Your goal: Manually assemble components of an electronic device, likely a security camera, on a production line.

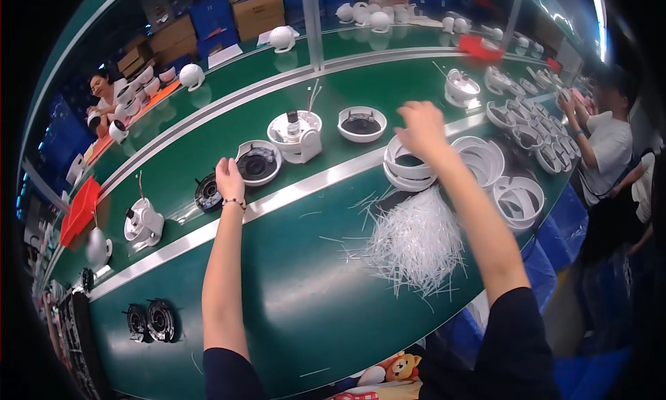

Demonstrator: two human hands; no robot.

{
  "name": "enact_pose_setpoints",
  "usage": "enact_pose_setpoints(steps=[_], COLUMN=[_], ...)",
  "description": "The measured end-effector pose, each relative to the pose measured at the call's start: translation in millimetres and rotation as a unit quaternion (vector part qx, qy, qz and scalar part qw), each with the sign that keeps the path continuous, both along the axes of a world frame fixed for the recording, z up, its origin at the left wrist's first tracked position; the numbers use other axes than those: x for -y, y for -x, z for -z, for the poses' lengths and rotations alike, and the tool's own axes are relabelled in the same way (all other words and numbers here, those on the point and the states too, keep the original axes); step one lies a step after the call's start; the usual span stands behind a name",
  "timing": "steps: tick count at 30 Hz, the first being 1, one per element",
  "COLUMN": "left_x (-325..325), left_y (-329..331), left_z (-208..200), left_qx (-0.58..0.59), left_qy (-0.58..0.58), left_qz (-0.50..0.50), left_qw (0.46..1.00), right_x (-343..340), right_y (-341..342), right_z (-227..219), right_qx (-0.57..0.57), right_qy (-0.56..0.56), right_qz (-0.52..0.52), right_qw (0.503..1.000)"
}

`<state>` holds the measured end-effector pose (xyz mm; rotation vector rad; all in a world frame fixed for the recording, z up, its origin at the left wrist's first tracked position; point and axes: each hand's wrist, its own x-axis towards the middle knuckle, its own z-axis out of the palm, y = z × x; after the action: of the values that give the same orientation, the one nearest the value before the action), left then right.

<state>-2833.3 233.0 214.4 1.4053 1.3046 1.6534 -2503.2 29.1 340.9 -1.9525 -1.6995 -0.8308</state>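
Observation:
My left hand (229, 181) is closed at the right edge of a black round part (207, 192), whose right side it hides. Beside that hand, a white bowl-shaped shell (272, 172) has a black round insert in it. My right hand (422, 128) is held above and against the upper side of stacked white rings (409, 181), fingers bent and thumb apart; nothing shows in it. Between the hands stand a white housing (307, 145) with upright wires and a second white shell (362, 135) with a dark inside.
A heap of clear thin strips (416, 244) lies on the green table (298, 268). More white rings (518, 202) are at the right, two black round parts (161, 320) at the lower left. A metal rail (333, 185) borders the belt. Co-workers sit across and stand at right.

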Motion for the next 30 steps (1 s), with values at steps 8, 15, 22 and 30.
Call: enact_pose_setpoints(steps=[8,15,22,30], left_x=[6.5,11.1,15.7,122.1], left_y=[69.2,88.4,117.2,121.8], left_z=[-45.9,-41.4,-13.1,-18.9], left_qx=[-0.428,-0.418,-0.331,0.285], left_qy=[-0.100,0.115,0.143,0.141], left_qz=[-0.084,-0.062,-0.100,0.186], left_qw=[0.894,0.899,0.927,0.930], right_x=[9.6,14.0,8.5,29.9], right_y=[-45.9,25.5,196.9,253.1], right_z=[-0.7,-54.8,11.3,50.5], right_qx=[-0.003,-0.066,-0.270,-0.168], right_qy=[0.120,-0.074,0.214,0.278], right_qz=[0.145,-0.050,-0.266,-0.347], right_qw=[0.982,0.994,0.900,0.880])
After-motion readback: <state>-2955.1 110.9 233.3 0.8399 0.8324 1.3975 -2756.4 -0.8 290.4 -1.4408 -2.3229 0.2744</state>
